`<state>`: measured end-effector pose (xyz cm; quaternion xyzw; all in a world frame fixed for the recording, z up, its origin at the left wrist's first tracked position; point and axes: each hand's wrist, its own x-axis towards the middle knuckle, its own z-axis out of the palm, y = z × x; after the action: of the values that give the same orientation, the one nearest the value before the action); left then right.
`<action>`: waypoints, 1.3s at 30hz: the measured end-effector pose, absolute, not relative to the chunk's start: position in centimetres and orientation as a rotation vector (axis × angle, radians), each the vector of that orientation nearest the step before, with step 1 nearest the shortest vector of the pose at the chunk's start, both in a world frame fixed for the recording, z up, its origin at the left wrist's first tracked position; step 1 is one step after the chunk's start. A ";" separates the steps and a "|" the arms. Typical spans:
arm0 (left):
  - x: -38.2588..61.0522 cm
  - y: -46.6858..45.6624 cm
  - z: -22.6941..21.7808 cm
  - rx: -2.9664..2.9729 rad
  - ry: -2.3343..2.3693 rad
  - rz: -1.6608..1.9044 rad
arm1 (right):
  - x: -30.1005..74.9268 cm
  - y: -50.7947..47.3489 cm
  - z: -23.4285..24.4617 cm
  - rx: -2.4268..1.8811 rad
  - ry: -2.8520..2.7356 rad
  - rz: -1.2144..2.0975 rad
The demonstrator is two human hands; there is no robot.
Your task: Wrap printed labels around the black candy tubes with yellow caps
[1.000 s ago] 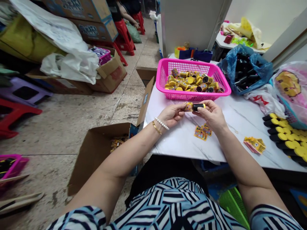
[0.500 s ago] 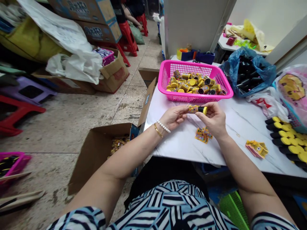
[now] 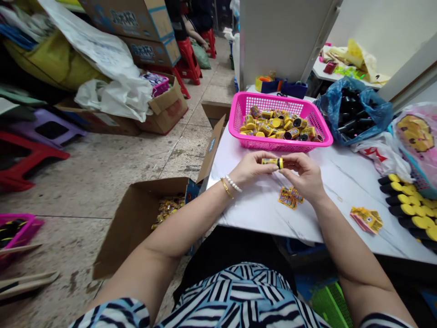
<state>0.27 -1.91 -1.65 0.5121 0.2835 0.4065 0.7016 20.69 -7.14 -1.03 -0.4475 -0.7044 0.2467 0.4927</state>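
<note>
Between my hands, above the white tabletop (image 3: 246, 209), is a small printed yellow cylinder (image 3: 271, 161) with a black band and a yellow cap at its right end. My left hand (image 3: 251, 166) pinches its printed left part. At the capped end, the fingers of my right hand (image 3: 303, 175) are closed on it. Just below lie several small printed yellow-orange labels (image 3: 289, 197). A thicker pile of similar labels (image 3: 367, 220) rests farther right. Behind my hands, a pink basket (image 3: 280, 145) holds many of the same small cylinders (image 3: 276, 123).
Rows of black tubes with yellow ends (image 3: 409, 200) stand at the right edge. A blue plastic bag (image 3: 378, 111) of black parts sits beside the basket. Left of the table, an open cardboard box (image 3: 133, 223) on the floor contains small yellow pieces. A person sits far back.
The cylinder has turned level between my hands, and my right fingers have come in closer round its capped end. The view has shifted slightly.
</note>
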 end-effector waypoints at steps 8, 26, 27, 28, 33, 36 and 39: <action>-0.4 -2.1 -1.0 0.987 0.557 0.759 | 20.8 -7.6 0.4 -1.080 -1.889 0.287; -0.1 -1.3 -1.2 1.145 0.754 0.837 | 20.1 -6.7 -1.6 -1.125 -1.844 0.322; -0.1 -1.2 -1.2 1.187 0.760 0.835 | 20.1 -6.8 -1.5 -1.129 -1.843 0.339; -0.1 -1.2 -1.2 1.227 0.765 0.844 | 20.0 -6.9 -1.6 -1.134 -1.815 0.387; 0.4 -1.8 -1.2 1.271 0.774 0.926 | 19.6 -7.1 -2.6 -1.140 -1.559 0.716; 0.4 -1.8 -1.2 1.095 0.691 0.868 | 19.8 -7.0 -2.9 -1.144 -1.552 0.728; 0.3 -1.9 -1.2 1.029 0.644 0.793 | 20.1 -6.8 -2.5 -1.045 -1.627 0.724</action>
<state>0.34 -1.88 -1.23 0.4705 0.2945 0.3626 0.7487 20.12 -6.84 -2.54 -0.4344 -0.6765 0.3012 0.5127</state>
